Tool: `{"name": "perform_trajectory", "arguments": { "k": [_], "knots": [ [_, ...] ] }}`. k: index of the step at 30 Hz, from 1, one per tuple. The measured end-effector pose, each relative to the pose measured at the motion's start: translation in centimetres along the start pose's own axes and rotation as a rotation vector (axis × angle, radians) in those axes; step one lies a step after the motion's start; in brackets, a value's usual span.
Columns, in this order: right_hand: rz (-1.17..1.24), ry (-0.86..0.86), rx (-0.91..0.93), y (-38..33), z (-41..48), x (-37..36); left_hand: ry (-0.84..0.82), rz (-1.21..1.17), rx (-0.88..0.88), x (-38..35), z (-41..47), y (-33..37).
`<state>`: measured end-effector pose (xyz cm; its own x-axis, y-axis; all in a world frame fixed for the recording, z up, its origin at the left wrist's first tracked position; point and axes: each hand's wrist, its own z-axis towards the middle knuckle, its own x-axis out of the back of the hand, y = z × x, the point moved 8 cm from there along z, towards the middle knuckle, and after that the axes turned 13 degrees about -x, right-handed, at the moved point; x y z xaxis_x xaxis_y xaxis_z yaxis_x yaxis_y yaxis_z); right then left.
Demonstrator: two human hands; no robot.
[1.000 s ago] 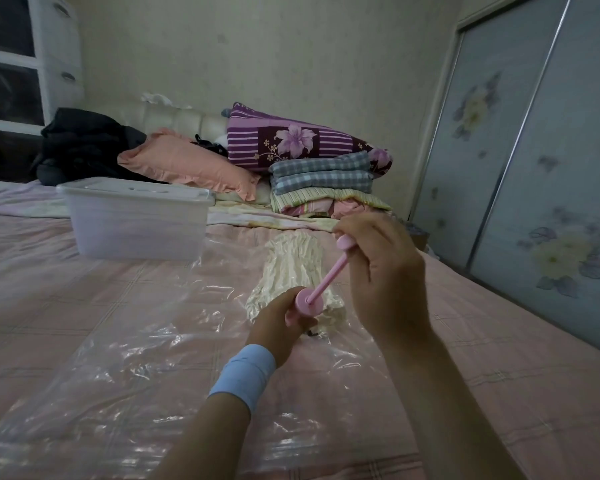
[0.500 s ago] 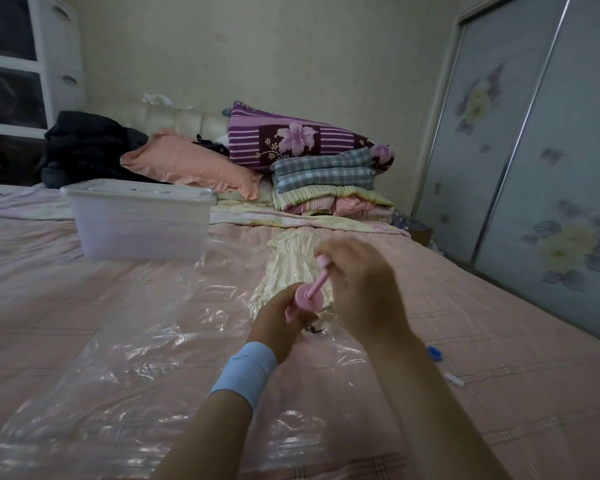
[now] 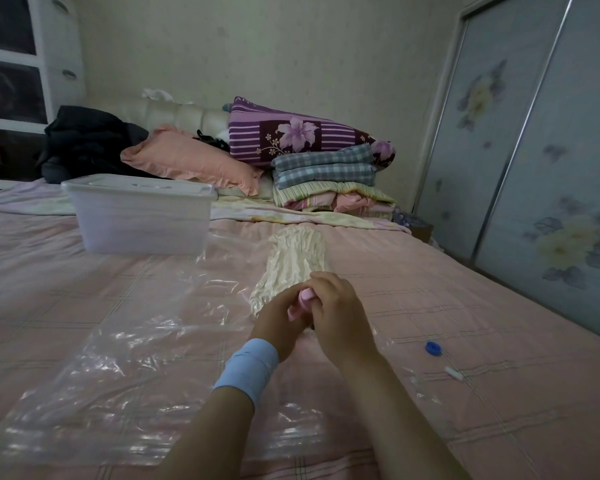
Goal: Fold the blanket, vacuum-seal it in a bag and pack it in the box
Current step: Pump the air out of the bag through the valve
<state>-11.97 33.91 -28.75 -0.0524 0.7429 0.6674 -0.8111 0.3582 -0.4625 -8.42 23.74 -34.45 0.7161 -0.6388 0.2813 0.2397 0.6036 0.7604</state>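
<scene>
Your left hand (image 3: 278, 323) and right hand (image 3: 340, 317) both grip the small pink plastic pump (image 3: 305, 296) by the crumpled cream blanket (image 3: 291, 265) inside the clear plastic bag (image 3: 136, 341).

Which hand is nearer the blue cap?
Right. Both grip the pump, left of the cap; the right hand is on the cap's side, the left hand beyond it.

Both arms reach forward from the bottom of the view, side by side. The left hand (image 3: 276, 318) and the right hand (image 3: 340, 315) meet in the middle and touch. The fingers of both hands are curled round a small pink pump (image 3: 305, 296), the right hand higher up, the left lower down. The left wrist wears a light blue band (image 3: 246, 372). The right arm is bare.
</scene>
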Motion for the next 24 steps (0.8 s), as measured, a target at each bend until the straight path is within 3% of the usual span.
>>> {"name": "perform_trajectory", "arguments": {
  "k": [4, 10, 14, 16, 21, 24],
  "knots": [
    [0.015, 0.058, 0.108, -1.8, 0.7, 2.9, 0.029, -0.025, -0.002, 0.3, -0.1, 0.1],
    [0.175, 0.455, 0.305, -6.2, 1.2, 11.2, 0.014, 0.047, -0.027, 0.8, 0.6, -0.6],
    [0.197, 0.548, 0.308, -6.6, 1.0, 10.7, 0.005, 0.037, -0.022, 0.8, 0.5, -0.9],
    [0.164, 0.480, 0.234, -5.2, 1.6, 8.1, 0.008, 0.030, -0.016, 0.8, 0.5, -0.8],
    [0.042, 0.027, -0.019, -0.1, 1.0, -0.9, 0.008, 0.015, 0.022, 0.6, 0.2, -0.7],
    [0.014, 0.002, -0.037, 0.5, 0.5, -0.9, 0.005, 0.015, 0.020, 0.2, 0.0, -0.4]
  ]
}}
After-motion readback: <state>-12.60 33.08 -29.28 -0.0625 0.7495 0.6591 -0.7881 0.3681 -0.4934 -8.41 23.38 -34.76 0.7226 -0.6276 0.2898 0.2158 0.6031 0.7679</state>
